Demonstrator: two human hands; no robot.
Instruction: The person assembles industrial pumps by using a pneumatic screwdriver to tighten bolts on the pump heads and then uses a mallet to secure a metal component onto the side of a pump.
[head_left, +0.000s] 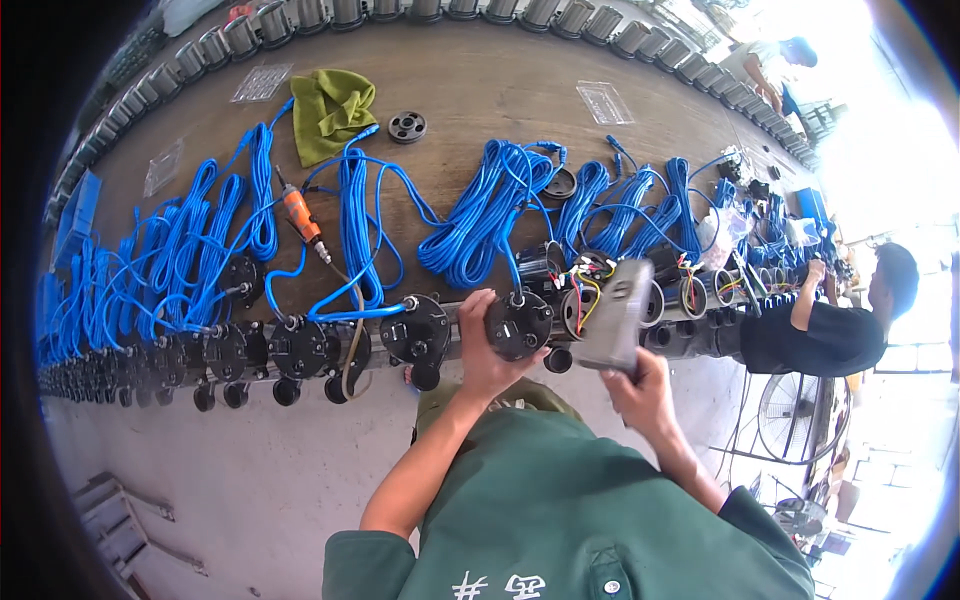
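My left hand is closed round the side of a black round housing at the near edge of the table, with a blue cable rising from its top. In my right hand is a grey oblong piece, gripped by its lower end and held upright; it is blurred, with dark round spots near its top. Just behind that piece lies an open black housing with red, yellow and white wires sticking out. Left of my left hand, a similar black housing sits in the row.
Coiled blue cables cover the table's near half. An orange power screwdriver, a green cloth and a black ring lie among them. Metal cylinders line the far edge. A person in black works at right.
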